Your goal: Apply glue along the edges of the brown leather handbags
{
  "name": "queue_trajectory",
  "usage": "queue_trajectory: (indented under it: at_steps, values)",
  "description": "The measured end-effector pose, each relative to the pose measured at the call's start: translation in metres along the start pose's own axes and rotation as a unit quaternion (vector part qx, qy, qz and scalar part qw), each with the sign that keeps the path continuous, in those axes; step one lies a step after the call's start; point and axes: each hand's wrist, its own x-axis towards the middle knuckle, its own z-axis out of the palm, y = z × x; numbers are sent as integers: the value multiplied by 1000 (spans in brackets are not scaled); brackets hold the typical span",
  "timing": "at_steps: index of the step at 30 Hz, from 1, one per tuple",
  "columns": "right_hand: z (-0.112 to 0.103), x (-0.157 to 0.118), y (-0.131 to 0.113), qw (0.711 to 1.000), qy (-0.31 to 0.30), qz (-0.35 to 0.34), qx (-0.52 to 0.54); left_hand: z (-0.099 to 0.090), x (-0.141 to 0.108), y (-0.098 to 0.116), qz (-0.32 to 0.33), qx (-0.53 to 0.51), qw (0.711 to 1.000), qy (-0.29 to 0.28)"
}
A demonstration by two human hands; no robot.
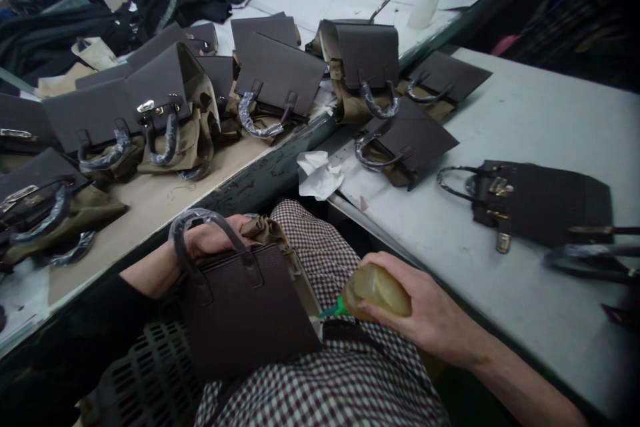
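A dark brown handbag (250, 313) rests on my lap, over a checked cloth, its plastic-wrapped handle standing up. My left hand (215, 238) reaches through behind that handle and grips the bag's upper edge near the bunched olive lining (265, 229); some of its fingers are hidden. In my right hand (420, 307) is a squeeze bottle (380, 290) of yellowish liquid, fingers wrapped round it. The bottle lies tilted, its green nozzle (336, 308) pointing left at the bag's open side edge. Whether the tip touches the edge, I cannot tell.
Several unfinished handbags (285, 70) crowd the left table, and more lie on the right table (565, 127), including a dark bag with metal fittings (545, 200). Crumpled white paper (319, 175) sits between the tables. Another green-tipped bottle (425, 8) stands at the back. A plastic basket (150, 373) is at lower left.
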Motion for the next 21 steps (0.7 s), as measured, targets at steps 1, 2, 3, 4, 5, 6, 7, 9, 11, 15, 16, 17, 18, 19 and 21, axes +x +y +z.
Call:
queue_trajectory:
  at_steps: [1, 2, 3, 4, 5, 6, 7, 9, 11, 15, 16, 17, 18, 19, 21]
  values:
    - [-1, 0, 1, 1000, 5, 20, 8, -1, -2, 3, -14, -4, 1000, -11]
    - [-3, 0, 2, 999, 12, 41, 19, -2, -4, 7, -29, -5, 999, -22]
    - [-5, 0, 3, 997, 22, 61, 36, -3, -7, 12, -41, -1, 999, -30]
    - [-7, 0, 5, 994, 36, 81, 56, -3, -10, 18, -41, 12, 999, -30]
    - [-9, -1, 6, 990, 55, 101, 79, -4, -14, 25, -34, 33, 999, -24]
    - [-11, -1, 8, 984, 80, 118, 103, -3, -18, 33, -22, 57, 998, -16]
    - [-13, -2, 10, 978, 107, 133, 124, -1, -22, 40, -7, 81, 997, -5]
    - [-14, -4, 14, 965, 160, 150, 147, 8, -30, 53, 18, 127, 992, 4]
    - [-12, -7, 19, 960, 191, 153, 139, 22, -37, 58, 32, 174, 984, 4]
    - [-4, -11, 23, 971, 185, 141, 61, 52, -52, 47, 44, 270, 961, 37]
    - [-3, -11, 23, 974, 175, 138, 46, 58, -56, 41, 48, 288, 955, 49]
    - [-1, -10, 22, 977, 164, 135, 36, 64, -61, 35, 52, 308, 948, 60]
    - [-1, -9, 21, 979, 155, 132, 32, 69, -66, 30, 55, 329, 940, 68]
    - [0, -8, 20, 980, 149, 129, 31, 74, -70, 25, 58, 350, 932, 75]
    - [1, -5, 18, 982, 142, 122, 29, 84, -78, 17, 61, 376, 922, 74]
